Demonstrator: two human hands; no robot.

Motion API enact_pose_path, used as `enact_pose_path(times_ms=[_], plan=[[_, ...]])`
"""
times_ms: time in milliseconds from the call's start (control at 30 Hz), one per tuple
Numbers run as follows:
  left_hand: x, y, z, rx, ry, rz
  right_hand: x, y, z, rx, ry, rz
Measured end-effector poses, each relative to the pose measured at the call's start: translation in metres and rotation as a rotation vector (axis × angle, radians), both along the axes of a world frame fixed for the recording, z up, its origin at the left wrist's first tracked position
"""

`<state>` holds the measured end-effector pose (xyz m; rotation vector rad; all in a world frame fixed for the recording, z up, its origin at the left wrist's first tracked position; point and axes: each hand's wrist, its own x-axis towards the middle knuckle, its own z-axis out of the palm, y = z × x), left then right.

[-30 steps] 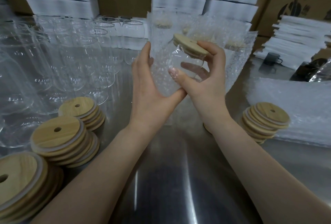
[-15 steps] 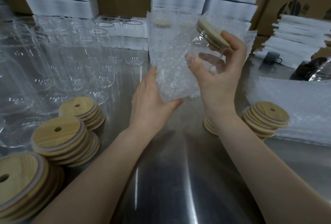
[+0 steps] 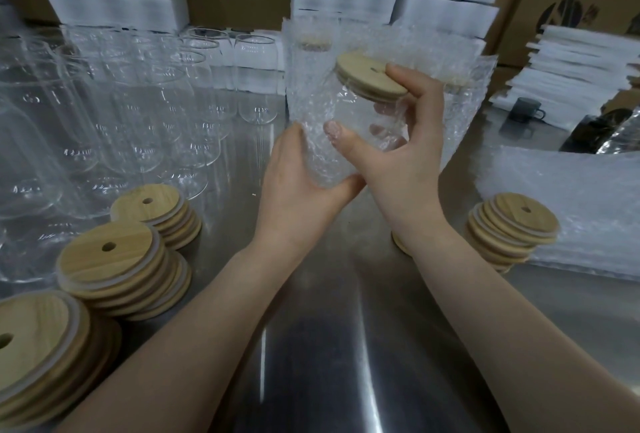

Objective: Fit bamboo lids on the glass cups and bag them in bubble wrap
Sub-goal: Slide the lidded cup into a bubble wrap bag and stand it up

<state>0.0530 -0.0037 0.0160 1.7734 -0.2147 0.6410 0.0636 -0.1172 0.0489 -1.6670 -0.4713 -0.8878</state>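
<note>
Shiny steel worktop (image 3: 329, 346), lidded cup held tilted against the bag just above it.

So the right hand (image 3: 398, 169) is wrapped around the clear glass cup (image 3: 360, 114), thumb (image 3: 334, 131) on the near wall, one fingertip on the round bamboo lid (image 3: 363, 72). The cup's long axis runs lid at 1 o'clock, base at 7, aimed at the left hand (image 3: 294, 197), which grips the lower end of the clear bubble-wrap bag (image 3: 304, 93) at the cup's 9 o'clock. Can't tell if the base is inside yet.

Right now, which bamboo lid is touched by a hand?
The tilted lid on the cup in the right hand; its forefinger rests on it. The stacked lids lie on the table.
</note>
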Motion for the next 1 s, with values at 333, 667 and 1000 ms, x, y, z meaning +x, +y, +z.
enact_pose_path(times_ms=[333, 667, 1000], plan=[[0.006, 0.004, -0.004, -0.213, 0.027, -0.153, 0.003, 0.003, -0.005, -0.070, 0.099, 0.051], [0.013, 0.015, -0.008, -0.323, 0.093, -0.272, 0.001, 0.000, 0.003, -0.038, 0.163, 0.062], [0.019, 0.026, -0.006, -0.410, 0.156, -0.466, 0.015, -0.014, 0.010, 0.473, 0.310, 0.332]])
